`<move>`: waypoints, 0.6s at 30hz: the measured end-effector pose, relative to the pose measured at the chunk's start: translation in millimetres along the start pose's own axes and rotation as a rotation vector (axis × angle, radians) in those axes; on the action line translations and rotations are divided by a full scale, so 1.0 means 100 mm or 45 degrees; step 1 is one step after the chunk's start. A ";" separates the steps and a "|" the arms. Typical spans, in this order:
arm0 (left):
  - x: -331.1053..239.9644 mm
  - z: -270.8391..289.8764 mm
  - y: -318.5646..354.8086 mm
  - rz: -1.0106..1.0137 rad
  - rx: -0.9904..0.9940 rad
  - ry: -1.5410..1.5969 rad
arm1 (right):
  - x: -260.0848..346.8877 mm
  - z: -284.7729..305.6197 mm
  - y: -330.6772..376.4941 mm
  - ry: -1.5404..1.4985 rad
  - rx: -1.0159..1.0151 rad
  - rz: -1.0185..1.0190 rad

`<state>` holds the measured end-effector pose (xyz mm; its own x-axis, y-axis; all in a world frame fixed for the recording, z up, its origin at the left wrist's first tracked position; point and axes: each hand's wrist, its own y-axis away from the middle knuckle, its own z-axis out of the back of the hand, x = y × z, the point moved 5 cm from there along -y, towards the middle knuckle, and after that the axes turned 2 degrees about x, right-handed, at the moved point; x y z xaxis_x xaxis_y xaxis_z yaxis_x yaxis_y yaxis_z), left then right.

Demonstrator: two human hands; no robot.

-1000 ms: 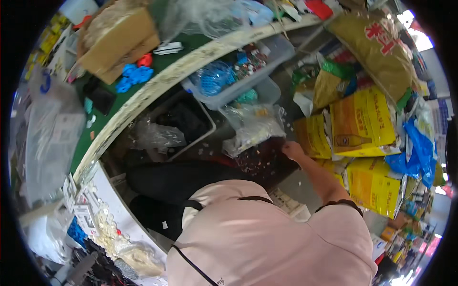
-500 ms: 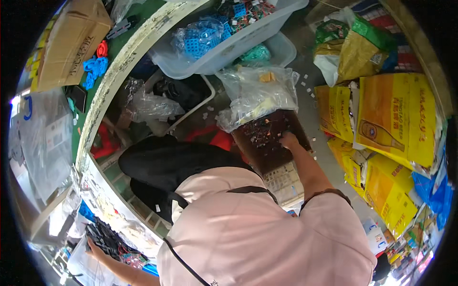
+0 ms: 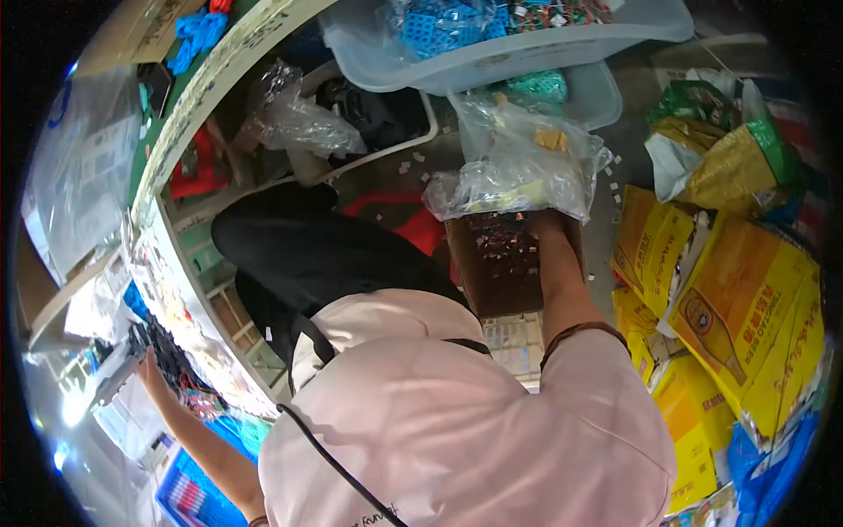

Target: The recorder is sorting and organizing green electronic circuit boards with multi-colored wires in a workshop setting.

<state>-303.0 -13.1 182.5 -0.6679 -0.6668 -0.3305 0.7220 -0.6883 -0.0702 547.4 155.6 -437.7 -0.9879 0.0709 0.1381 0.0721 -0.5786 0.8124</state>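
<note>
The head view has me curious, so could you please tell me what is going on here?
A person in a pale pink top has the right hand down in a brown box of small loose pieces; its fingertips are hidden. A clear plastic bag lies at the box's far edge. The left hand is stretched out by a heap of black items; whether it grips anything is unclear.
</note>
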 end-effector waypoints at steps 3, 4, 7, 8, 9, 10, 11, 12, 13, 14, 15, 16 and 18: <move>0.09 -0.06 0.02 0.163 -0.009 0.004 | 0.00 -0.04 -0.03 0.012 0.083 -0.032; 0.03 -0.07 0.05 0.260 -0.014 0.035 | -0.01 -0.10 -0.02 0.018 0.085 -0.044; -0.15 -0.15 0.19 0.354 0.017 0.193 | -0.13 -0.37 -0.03 0.071 -0.150 -0.026; 0.08 0.11 0.17 0.131 0.082 0.003 | -0.18 -0.54 -0.06 0.101 -0.296 0.008; -0.04 -0.05 0.15 0.191 0.037 0.037 | -0.25 -0.65 -0.06 0.135 -0.463 -0.008; -0.42 -0.32 0.22 0.255 -0.005 0.068 | -0.24 -0.62 -0.01 0.113 -0.265 -0.018; -0.79 -0.45 0.36 0.326 -0.055 0.088 | -0.20 -0.50 0.11 0.090 -0.060 -0.015; -1.00 -0.49 0.52 0.364 -0.027 0.121 | -0.17 -0.43 0.23 0.071 0.149 0.000; -1.19 -0.53 0.63 0.395 0.006 0.158 | -0.19 -0.40 0.31 0.021 0.138 0.023; -1.33 -0.56 0.69 0.423 0.039 0.198 | -0.21 -0.37 0.36 -0.031 0.122 0.045; -1.42 -0.58 0.72 0.377 0.080 0.204 | -0.23 -0.33 0.40 -0.080 0.105 0.066; -1.51 -0.63 0.69 0.321 0.125 0.216 | -0.27 -0.39 0.36 -0.049 0.210 0.107; -1.92 -0.78 0.71 0.203 0.198 0.193 | -0.33 -0.49 0.25 0.010 0.423 0.187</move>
<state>-109.5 87.7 167.6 -0.5047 -0.7283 -0.4636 0.7718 -0.6212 0.1357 575.4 98.7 -449.5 -0.9647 -0.0007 0.2634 0.2526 -0.2865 0.9242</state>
